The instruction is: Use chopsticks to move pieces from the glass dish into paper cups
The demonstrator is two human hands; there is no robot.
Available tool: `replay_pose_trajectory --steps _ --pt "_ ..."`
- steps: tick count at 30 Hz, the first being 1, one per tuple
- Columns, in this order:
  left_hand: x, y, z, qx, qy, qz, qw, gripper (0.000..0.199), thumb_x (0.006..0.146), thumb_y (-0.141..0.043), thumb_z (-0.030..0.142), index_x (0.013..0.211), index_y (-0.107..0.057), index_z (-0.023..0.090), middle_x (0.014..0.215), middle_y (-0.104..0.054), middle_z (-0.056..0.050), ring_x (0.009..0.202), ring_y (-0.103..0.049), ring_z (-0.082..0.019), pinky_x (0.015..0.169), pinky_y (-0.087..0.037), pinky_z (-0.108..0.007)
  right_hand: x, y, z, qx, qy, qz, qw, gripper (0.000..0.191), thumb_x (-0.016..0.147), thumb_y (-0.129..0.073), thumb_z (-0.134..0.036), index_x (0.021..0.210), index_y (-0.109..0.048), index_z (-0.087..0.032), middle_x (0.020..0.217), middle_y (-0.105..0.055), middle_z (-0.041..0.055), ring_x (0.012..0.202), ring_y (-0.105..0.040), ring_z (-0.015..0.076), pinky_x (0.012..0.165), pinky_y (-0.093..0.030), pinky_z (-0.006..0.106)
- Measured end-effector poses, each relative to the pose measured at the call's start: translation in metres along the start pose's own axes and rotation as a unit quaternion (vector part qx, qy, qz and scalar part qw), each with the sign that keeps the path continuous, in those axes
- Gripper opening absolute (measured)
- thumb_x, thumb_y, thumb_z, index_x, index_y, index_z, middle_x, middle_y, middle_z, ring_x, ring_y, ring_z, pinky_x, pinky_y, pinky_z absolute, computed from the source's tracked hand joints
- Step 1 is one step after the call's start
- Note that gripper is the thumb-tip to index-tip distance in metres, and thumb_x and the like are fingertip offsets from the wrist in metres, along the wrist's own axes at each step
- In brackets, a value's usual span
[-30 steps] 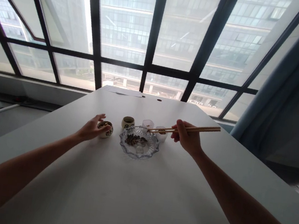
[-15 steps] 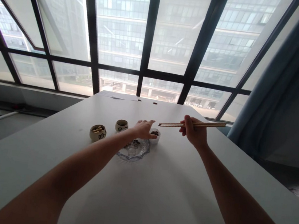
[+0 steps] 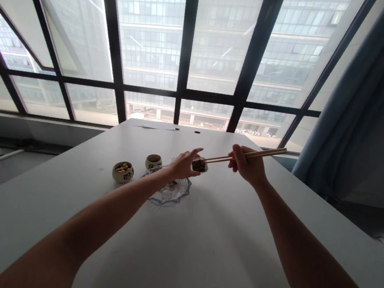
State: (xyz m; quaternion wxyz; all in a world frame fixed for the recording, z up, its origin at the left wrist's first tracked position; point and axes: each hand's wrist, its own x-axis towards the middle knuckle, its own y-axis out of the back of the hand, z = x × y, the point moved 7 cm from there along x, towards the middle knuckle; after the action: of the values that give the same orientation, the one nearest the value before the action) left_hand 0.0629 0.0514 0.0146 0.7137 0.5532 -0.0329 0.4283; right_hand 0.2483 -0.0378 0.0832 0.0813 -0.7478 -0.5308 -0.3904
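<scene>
My left hand [image 3: 185,164] reaches over the rim of a clear scalloped glass plate [image 3: 170,200]. Its thumb and fingers are around a small pale cup [image 3: 206,167], which is tilted with its mouth toward me. Dark bits [image 3: 199,165] lie in the cup; they are too small to name. With my right hand [image 3: 248,163] I hold a pair of wooden chopsticks [image 3: 261,152], their tips at the cup's mouth. Some dark pieces show on the plate, partly hidden by my left forearm.
Left of the plate stand a round cream pot [image 3: 122,172] with tan, nut-like pieces and a second cream pot [image 3: 153,161], both with dark characters. A white sheet [image 3: 150,124] lies at the far end of the white table [image 3: 170,254], before the windows.
My left hand has closed around the pale cup and tipped it toward me. The chopstick tips have moved from above the cup to its mouth.
</scene>
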Motion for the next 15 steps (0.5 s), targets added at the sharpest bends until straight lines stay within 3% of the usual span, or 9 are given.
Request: replay_pose_trajectory --steps 7,12,15 --pt "0.000 -0.001 0.003 0.009 0.036 -0.014 0.999 0.095 0.071 -0.078 0.035 0.151 -0.029 0.019 0.132 -0.065 -0.017 0.122 -0.061 -0.035 0.099 -0.048 -0.051 -0.001 -0.003 0.002 0.007 0.004 0.002 1.000 0.062 0.082 -0.055 -0.076 0.069 -0.064 -0.017 0.045 -0.061 0.0020 0.035 -0.052 0.0108 0.035 -0.041 0.022" --pt "0.000 -0.010 0.001 0.045 0.075 -0.053 0.995 0.095 0.074 -0.078 0.040 0.153 -0.028 0.021 0.130 -0.067 -0.014 0.118 -0.064 -0.036 0.097 -0.050 -0.048 0.001 -0.015 0.014 -0.020 -0.011 -0.049 0.999 0.063 0.083 -0.055 -0.076 0.066 -0.064 -0.017 0.049 -0.064 0.0039 0.039 -0.057 0.0120 0.038 -0.043 0.022" --pt "0.002 -0.017 -0.005 0.064 0.088 -0.075 0.991 0.096 0.073 -0.078 0.041 0.152 -0.028 0.020 0.129 -0.068 -0.015 0.118 -0.064 -0.037 0.097 -0.049 -0.048 0.002 -0.012 0.013 -0.017 -0.013 -0.017 1.000 0.063 0.084 -0.053 -0.076 0.065 -0.063 -0.017 0.048 -0.063 0.0036 0.037 -0.055 0.0119 0.037 -0.043 0.023"
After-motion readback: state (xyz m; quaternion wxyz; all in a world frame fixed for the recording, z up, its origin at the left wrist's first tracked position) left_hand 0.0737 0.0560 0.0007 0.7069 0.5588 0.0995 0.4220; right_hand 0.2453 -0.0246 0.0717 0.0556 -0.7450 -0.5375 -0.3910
